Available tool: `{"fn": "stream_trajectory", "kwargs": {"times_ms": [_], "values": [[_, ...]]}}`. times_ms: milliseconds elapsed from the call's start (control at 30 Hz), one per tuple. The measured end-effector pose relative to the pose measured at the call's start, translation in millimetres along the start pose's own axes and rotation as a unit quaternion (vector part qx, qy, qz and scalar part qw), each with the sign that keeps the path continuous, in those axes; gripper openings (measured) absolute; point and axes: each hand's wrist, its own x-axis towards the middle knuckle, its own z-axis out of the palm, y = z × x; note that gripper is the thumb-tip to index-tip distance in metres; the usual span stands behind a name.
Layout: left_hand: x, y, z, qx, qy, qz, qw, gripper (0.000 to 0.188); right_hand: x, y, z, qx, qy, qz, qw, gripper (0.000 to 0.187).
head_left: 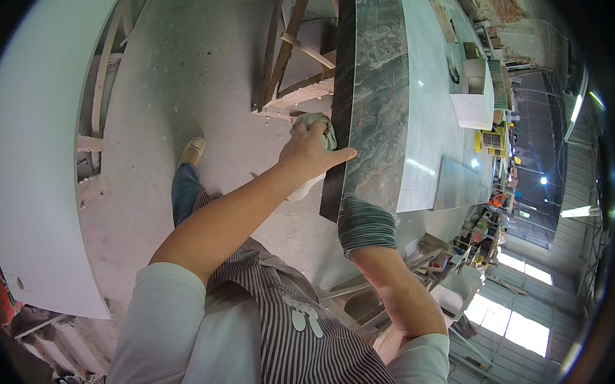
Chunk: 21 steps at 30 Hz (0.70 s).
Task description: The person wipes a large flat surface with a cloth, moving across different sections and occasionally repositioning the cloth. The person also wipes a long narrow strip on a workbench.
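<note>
My bare left hand [310,151] is closed round a crumpled pale cloth [327,131], pressing it to the dark side edge of a long slab. Its thumb reaches over onto the top. The slab [378,79] has a grey-brown, marble-like pattern and a dark edge strip [341,94]. At the slab's near end rests my right hand [367,224], in a grey knitted glove. Its fingers blend into the dark surface, so their pose is unclear. A loose white part of the cloth hangs below my left wrist.
Wooden trestles [294,52] stand under the slab. A white panel [31,156] lies along the left. Pale glossy slabs [431,125] adjoin the dark one, with a white box [473,109] on top. Wooden pieces [367,306] stand near my right elbow.
</note>
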Motion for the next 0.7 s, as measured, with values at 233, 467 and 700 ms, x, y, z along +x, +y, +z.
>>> {"fn": "stream_trajectory", "kwargs": {"times_ms": [233,467,700], "values": [[0,-2,1,-0.018,0.011,0.007,1.0,0.104,-4,-5,8,-0.066,-0.002,-0.02,0.998,0.009],[3,-4,2,-0.024,0.018,0.013,0.999,0.101,-6,13,12,-0.019,0.057,-0.052,0.997,0.008],[2,-6,4,-0.048,0.021,0.014,0.999,0.102,-4,14,18,-0.036,0.066,-0.044,0.996,0.008]]}}
